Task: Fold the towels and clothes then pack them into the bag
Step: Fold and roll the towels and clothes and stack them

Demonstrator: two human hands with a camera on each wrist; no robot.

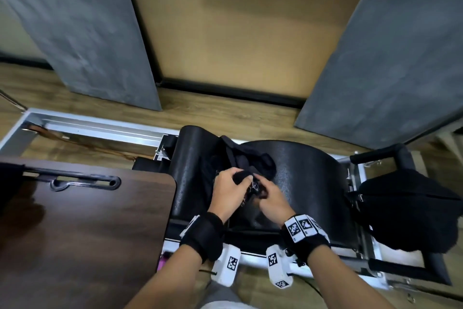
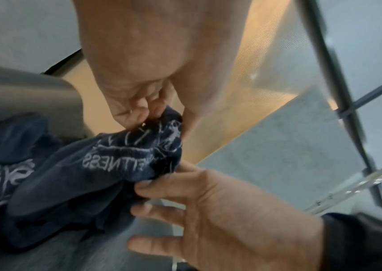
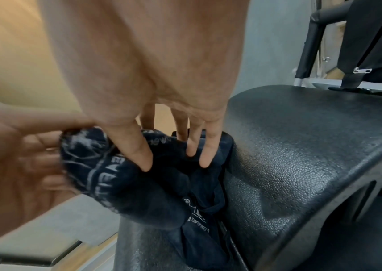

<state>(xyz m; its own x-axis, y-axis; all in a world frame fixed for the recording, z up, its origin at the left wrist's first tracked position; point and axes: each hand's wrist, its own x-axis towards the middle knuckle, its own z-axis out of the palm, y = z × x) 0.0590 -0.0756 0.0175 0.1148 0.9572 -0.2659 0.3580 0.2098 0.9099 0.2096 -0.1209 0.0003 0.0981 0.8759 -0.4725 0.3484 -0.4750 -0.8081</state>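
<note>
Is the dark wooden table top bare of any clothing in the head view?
No: a piece of black cloth lies over the far left edge of the dark wooden table top.

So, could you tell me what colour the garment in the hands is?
Dark navy garment with white print; left wrist view shows it best.

A black padded bench (image 1: 313,173) with a pebbled surface, set on a metal frame (image 1: 95,123) over wood-plank floor (image 1: 213,110), carries a crumpled dark garment (image 1: 248,161) printed with white lettering. A black bag (image 1: 411,211) lies at its right end; a dark wooden table (image 1: 82,228) stands beside it.
</note>
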